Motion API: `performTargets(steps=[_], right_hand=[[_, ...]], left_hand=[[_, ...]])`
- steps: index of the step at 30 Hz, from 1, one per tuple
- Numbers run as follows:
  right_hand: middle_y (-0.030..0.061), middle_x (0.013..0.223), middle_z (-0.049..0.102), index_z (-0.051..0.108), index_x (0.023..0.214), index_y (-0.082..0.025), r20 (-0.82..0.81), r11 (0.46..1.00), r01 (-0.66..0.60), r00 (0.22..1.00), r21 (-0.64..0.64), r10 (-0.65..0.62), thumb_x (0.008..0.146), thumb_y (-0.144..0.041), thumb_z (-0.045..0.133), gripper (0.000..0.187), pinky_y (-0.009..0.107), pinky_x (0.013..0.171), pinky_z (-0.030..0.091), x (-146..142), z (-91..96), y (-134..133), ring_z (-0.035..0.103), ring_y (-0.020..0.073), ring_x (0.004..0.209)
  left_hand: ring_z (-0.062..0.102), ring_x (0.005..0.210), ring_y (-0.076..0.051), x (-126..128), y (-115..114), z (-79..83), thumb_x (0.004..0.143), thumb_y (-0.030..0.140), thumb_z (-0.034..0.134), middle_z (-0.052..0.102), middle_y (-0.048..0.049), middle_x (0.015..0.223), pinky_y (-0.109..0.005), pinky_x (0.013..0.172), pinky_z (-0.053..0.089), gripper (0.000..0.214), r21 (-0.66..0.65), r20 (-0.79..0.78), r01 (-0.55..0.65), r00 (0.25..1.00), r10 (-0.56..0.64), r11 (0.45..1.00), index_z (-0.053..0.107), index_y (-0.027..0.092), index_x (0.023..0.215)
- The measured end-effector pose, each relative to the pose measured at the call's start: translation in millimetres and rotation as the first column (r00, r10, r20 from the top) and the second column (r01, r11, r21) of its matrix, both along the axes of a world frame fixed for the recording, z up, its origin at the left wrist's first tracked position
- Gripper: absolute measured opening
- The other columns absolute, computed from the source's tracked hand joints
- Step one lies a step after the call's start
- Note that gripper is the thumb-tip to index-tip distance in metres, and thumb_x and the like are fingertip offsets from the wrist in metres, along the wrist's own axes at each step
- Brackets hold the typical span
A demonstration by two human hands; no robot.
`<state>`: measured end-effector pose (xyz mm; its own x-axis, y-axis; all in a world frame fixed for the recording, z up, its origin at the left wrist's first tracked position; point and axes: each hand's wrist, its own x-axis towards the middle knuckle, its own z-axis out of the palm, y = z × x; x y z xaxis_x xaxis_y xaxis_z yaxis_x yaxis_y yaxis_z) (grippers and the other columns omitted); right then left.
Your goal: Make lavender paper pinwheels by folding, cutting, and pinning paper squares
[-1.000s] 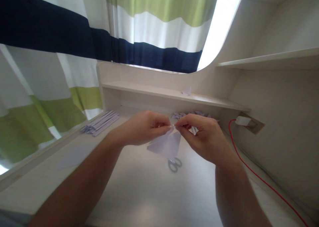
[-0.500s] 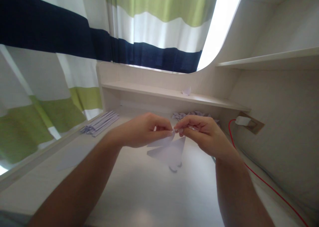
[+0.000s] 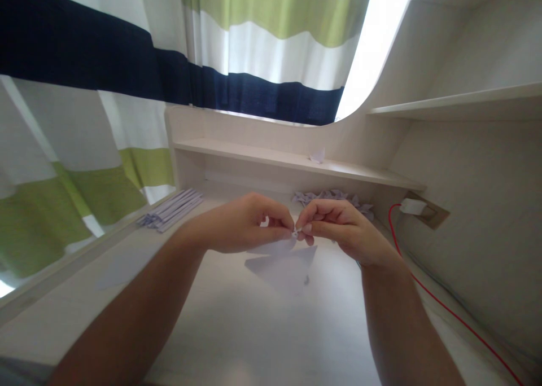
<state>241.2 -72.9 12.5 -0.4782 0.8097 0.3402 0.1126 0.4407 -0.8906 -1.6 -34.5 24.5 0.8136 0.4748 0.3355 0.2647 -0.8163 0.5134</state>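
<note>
My left hand and my right hand meet above the middle of the white desk, fingertips almost touching. Between them, thumbs and forefingers pinch a small, crumpled-looking bit of white paper. The fingers cover most of it, so its full shape is hidden. Below the fingertips, a pale pointed sheet of paper shows against the desk. Whether it joins the pinched bit, I cannot tell.
Folded paper strips lie at the back left, with a pale sheet nearer. Folded paper pieces are heaped behind my right hand. One paper piece sits on the ledge. A red cable runs from a white plug.
My right hand has turned slightly and dropped a little, its fingers now more curled. The small rounded grey shapes below the pale sheet have mostly gone from sight.
</note>
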Motion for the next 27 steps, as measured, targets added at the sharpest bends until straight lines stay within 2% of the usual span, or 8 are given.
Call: performTargets(steps=[12, 23, 27], right_hand=[[0.0013, 0.07, 0.071, 0.068, 0.093, -0.015, -0.062, 0.992, -0.084, 0.995, -0.096, 0.079, 0.092, -0.025, 0.074, 0.012, 0.025, 0.061, 0.049, -0.6, -2.2, 2.3, 0.061, 0.0119, 0.062], [0.0041, 0.083, 0.077, 0.068, 0.095, -0.016, -0.011, 0.997, -0.055, 0.998, -0.052, 0.055, 0.094, -0.024, 0.074, 0.01, 0.025, 0.07, 0.053, 1.1, -2.9, -0.6, 0.07, 0.0141, 0.077], [0.0052, 0.083, 0.078, 0.069, 0.096, -0.016, 0.0, 0.997, -0.06, 0.998, -0.047, 0.061, 0.094, -0.026, 0.075, 0.012, 0.028, 0.071, 0.055, 0.8, -2.8, -1.4, 0.071, 0.0147, 0.075]], left_hand=[[0.067, 0.077, -0.014, 2.0, 1.5, -1.4, 0.093, 0.03, 0.063, 0.077, -0.0007, 0.089, -0.023, 0.066, 0.044, 0.02, 0.002, -0.008, -0.034, 0.999, 0.034, 0.999, 0.081, 0.023, 0.099], [0.067, 0.079, -0.015, 0.2, 5.7, -1.1, 0.094, 0.03, 0.063, 0.077, -0.0019, 0.089, -0.022, 0.065, 0.045, 0.021, -0.061, -0.017, -0.016, 1.0, 0.015, 0.998, 0.081, 0.022, 0.099], [0.067, 0.078, -0.015, 0.4, 5.2, -0.4, 0.093, 0.031, 0.063, 0.077, -0.0018, 0.089, -0.022, 0.066, 0.045, 0.021, -0.073, -0.014, -0.008, 1.0, 0.007, 0.997, 0.081, 0.022, 0.098]])
